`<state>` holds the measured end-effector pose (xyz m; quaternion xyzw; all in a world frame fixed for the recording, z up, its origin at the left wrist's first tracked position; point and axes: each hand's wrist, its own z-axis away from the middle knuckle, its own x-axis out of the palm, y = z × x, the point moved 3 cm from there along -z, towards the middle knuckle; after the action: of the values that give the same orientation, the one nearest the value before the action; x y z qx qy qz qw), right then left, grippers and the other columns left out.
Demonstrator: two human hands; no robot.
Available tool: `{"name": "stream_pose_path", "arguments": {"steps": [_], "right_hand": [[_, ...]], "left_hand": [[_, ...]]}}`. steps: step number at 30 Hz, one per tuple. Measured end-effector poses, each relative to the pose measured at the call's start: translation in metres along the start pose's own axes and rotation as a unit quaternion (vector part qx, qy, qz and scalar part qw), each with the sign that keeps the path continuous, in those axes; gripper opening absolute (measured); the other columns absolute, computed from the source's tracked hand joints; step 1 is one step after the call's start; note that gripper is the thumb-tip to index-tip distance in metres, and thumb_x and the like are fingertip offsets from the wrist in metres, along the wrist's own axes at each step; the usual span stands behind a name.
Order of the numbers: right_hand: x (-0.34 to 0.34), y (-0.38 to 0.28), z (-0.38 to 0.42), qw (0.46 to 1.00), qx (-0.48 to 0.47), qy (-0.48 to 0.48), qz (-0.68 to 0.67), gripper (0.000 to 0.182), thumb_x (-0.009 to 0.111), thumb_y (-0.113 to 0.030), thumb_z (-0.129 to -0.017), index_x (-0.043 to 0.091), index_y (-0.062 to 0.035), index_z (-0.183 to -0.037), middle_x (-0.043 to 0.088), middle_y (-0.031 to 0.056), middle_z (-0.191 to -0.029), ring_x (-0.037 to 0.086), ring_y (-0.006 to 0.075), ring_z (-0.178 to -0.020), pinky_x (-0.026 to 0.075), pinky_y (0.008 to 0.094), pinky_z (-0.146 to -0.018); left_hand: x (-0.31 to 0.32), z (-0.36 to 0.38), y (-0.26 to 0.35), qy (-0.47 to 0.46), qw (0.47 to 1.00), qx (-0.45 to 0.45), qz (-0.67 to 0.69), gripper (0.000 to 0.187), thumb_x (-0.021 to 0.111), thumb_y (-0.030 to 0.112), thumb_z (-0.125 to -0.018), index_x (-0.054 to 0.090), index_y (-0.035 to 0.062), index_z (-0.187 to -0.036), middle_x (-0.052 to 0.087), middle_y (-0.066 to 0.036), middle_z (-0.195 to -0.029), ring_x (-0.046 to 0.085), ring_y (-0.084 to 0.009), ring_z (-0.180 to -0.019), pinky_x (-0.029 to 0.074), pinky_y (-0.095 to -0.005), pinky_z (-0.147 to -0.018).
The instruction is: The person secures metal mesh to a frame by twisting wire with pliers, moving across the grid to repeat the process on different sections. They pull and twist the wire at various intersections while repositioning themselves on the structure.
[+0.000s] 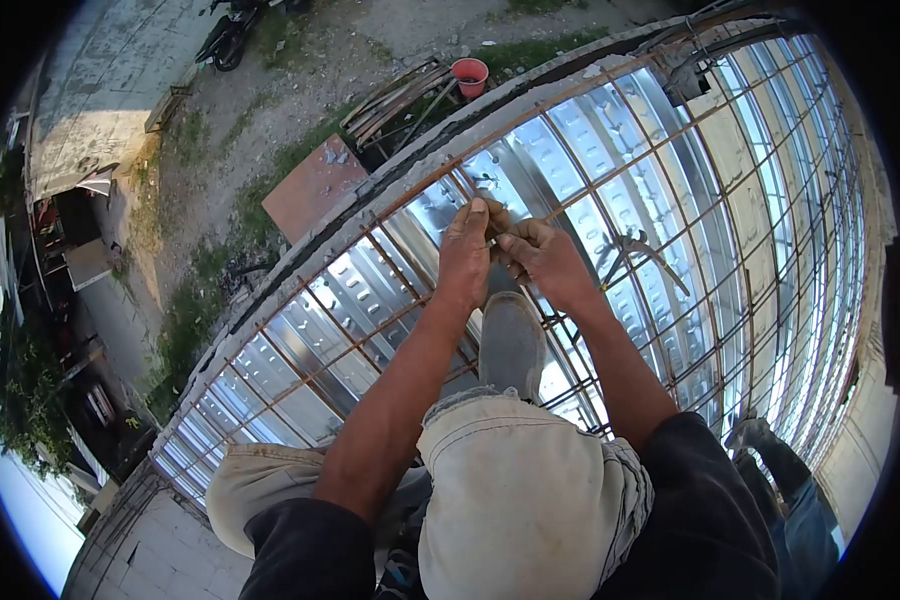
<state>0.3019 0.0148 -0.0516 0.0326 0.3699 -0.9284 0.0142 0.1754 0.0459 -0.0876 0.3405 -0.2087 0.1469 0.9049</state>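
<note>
My left hand (467, 250) is closed in a pinch, thumb uppermost, above a crossing of the rusty rebar grid (590, 188). Close beside it on the right, my right hand (545, 262) also pinches, its fingertips almost meeting the left ones. Whatever lies between the fingers is too thin and too hidden to make out. Below the bars is shiny ribbed metal decking (570, 125). A pair of pincers (632, 250) rests on the grid right of my right hand. My grey boot (512, 345) stands between my forearms.
A rough concrete edge (300, 265) runs along the left, with a drop to the ground below. Down there are a red bucket (470, 77), a brown board (317, 190), stacked wood (395, 105) and a motorcycle (228, 40). Another person's leg (805, 510) shows at lower right.
</note>
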Motion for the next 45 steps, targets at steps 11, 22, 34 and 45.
{"name": "stream_pose_path", "arguments": {"steps": [11,22,34,45], "right_hand": [[-0.033,-0.039,-0.079,0.940,-0.060,0.031,0.333,0.026,0.068,-0.024,-0.084,0.072,-0.0017,-0.096,0.070,0.0211,-0.093,0.068,0.0350,-0.087,0.051,0.0444,-0.080],[0.003,-0.029,-0.130,0.959,-0.204,-0.010,0.194,0.026,0.065,-0.021,-0.089,0.070,0.0003,-0.103,0.066,0.0078,-0.077,0.058,0.0171,-0.069,0.048,0.0345,-0.067],[0.025,-0.061,-0.100,0.909,-0.215,0.137,0.331,0.020,0.062,-0.022,-0.089,0.070,-0.0053,-0.096,0.069,0.0200,-0.094,0.066,0.0365,-0.091,0.052,0.0441,-0.082],[0.041,-0.041,-0.077,0.933,-0.244,0.235,0.118,0.024,0.056,-0.008,-0.087,0.069,-0.0030,-0.107,0.068,0.0224,-0.092,0.065,0.0386,-0.089,0.051,0.0445,-0.083]], "left_hand": [[-0.029,-0.026,0.107,0.163,0.788,0.280,-0.523,0.031,0.062,0.027,-0.092,0.069,-0.0007,-0.106,0.071,-0.018,-0.093,0.069,-0.0289,-0.086,0.052,-0.0371,-0.079],[-0.060,-0.081,0.126,0.065,0.771,0.099,-0.625,0.031,0.065,0.028,-0.087,0.071,0.0022,-0.104,0.070,-0.022,-0.099,0.068,-0.0334,-0.093,0.051,-0.0388,-0.083],[-0.019,-0.078,0.129,0.003,0.659,0.212,-0.721,0.024,0.067,0.026,-0.085,0.072,0.0049,-0.096,0.069,-0.020,-0.098,0.065,-0.0363,-0.093,0.051,-0.0426,-0.083],[-0.019,-0.067,0.109,0.054,0.753,0.235,-0.612,0.022,0.067,0.020,-0.086,0.074,0.0037,-0.100,0.072,-0.017,-0.091,0.070,-0.0284,-0.082,0.053,-0.0356,-0.076]]}}
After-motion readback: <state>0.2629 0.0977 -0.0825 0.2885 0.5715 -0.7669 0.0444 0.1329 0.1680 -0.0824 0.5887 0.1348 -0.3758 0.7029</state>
